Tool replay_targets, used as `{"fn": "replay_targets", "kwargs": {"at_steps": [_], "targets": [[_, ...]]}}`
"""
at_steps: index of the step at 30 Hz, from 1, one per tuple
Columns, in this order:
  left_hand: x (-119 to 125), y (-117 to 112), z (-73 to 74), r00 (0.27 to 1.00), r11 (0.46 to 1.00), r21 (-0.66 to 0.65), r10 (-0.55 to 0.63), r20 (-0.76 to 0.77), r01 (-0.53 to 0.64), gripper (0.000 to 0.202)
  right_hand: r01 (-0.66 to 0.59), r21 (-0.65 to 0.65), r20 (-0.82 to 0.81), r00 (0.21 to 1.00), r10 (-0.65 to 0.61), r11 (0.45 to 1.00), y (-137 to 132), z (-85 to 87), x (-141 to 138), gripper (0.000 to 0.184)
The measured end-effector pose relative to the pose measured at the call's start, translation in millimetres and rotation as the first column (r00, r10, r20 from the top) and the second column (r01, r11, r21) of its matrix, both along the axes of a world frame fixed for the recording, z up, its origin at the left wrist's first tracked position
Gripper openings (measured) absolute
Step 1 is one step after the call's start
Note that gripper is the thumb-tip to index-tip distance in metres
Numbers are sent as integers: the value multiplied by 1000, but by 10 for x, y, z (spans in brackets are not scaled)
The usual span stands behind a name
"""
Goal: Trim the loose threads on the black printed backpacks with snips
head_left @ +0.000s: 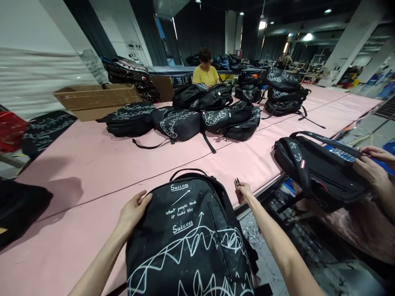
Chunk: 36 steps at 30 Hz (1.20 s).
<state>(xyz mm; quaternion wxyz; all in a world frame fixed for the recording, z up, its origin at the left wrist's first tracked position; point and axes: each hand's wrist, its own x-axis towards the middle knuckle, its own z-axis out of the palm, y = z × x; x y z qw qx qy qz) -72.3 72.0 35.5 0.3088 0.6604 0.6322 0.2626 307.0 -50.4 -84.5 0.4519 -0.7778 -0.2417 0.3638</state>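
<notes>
A black backpack (191,238) with white "Success" lettering and scribbled lines lies face up on the pink table (92,164) right in front of me. My left hand (133,210) rests against its upper left edge, fingers loosely spread on the fabric. On the bag's right side, my right hand (243,190) is closed around small metal snips (237,181) whose tips stick up past the fingers.
Another person's hands (372,164) hold a black backpack (317,168) at the right table edge. Several black backpacks (197,117) are piled mid-table, more farther back (282,92). A cardboard box (95,98) stands at left. A person in yellow (205,74) sits at the far end.
</notes>
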Motion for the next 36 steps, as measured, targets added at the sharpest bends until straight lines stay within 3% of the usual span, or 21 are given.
{"fn": "replay_targets", "kwargs": {"at_steps": [5, 9, 12, 15, 17, 20, 23, 26, 29, 31, 33, 36], "targets": [[-114, -484, 359, 933, 992, -73, -69, 352, 101, 54, 84, 219, -275, 961, -22, 972, -525, 329, 42, 20], [-416, -1008, 551, 893, 961, 64, -272, 357, 268, 36, 67, 369, -390, 917, 89, 927, -839, 758, -156, 35], [-658, -1337, 543, 829, 866, 232, -494, 263, 443, 18, 4, 426, -421, 886, 194, 905, -965, 1119, -409, 44], [-807, -1607, 480, 726, 715, 394, -671, 152, 578, 9, -137, 461, -377, 864, 333, 877, -1028, 1447, -689, 50], [-840, -1765, 438, 674, 627, 447, -735, 69, 638, 12, -265, 441, -288, 863, 414, 858, -1043, 1610, -865, 54], [-839, -1975, 379, 654, 548, 484, -754, -67, 682, 19, -417, 353, -97, 874, 476, 837, -1042, 1744, -1090, 50], [-852, -2129, 305, 667, 499, 523, -718, -198, 692, 24, -480, 316, 26, 866, 499, 818, -1082, 1770, -1252, 35], [-934, -2221, 210, 746, 482, 630, -619, -247, 608, 27, -420, 346, -68, 881, 469, 839, -1258, 1696, -1377, 31], [-1082, -2298, 79, 899, 534, 749, -394, -191, 393, 22, -290, 414, -241, 879, 411, 863, -1593, 1483, -1554, 33], [-1189, -2367, -29, 954, 588, 758, -259, -154, 282, 19, -201, 424, -341, 868, 361, 883, -1867, 1272, -1719, 35], [-1280, -2451, -144, 964, 628, 734, -219, -150, 257, 18, -126, 394, -414, 860, 298, 910, -2130, 1050, -1875, 36], [-1370, -2572, -288, 953, 646, 703, -241, -183, 298, 17, -69, 335, -436, 873, 219, 940, -2404, 797, -1998, 37]]}}
